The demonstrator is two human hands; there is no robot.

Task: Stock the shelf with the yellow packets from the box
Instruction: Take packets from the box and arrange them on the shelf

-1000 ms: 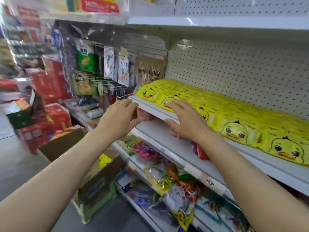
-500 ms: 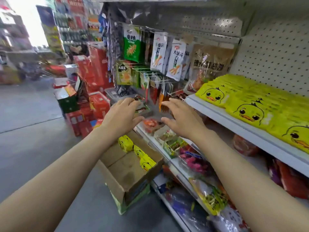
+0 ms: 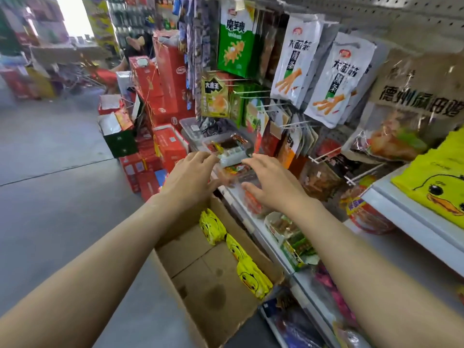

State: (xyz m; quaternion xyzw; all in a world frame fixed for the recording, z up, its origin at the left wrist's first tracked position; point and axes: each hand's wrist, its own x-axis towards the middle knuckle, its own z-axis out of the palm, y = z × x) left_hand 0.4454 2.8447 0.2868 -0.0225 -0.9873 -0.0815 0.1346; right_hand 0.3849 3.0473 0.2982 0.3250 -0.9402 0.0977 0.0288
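I saw both hands held out empty above the cardboard box (image 3: 200,280), left hand (image 3: 190,180) and right hand (image 3: 272,183) with fingers loosely spread. 3 yellow packets (image 3: 253,278) lay along the box's right wall; another yellow packet (image 3: 438,183) sat on the shelf (image 3: 401,217).

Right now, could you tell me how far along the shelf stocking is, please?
Done: yellow packets already lie on the shelf. In hand: nothing; left hand and right hand hover open above the box. Left: three packets in the box.
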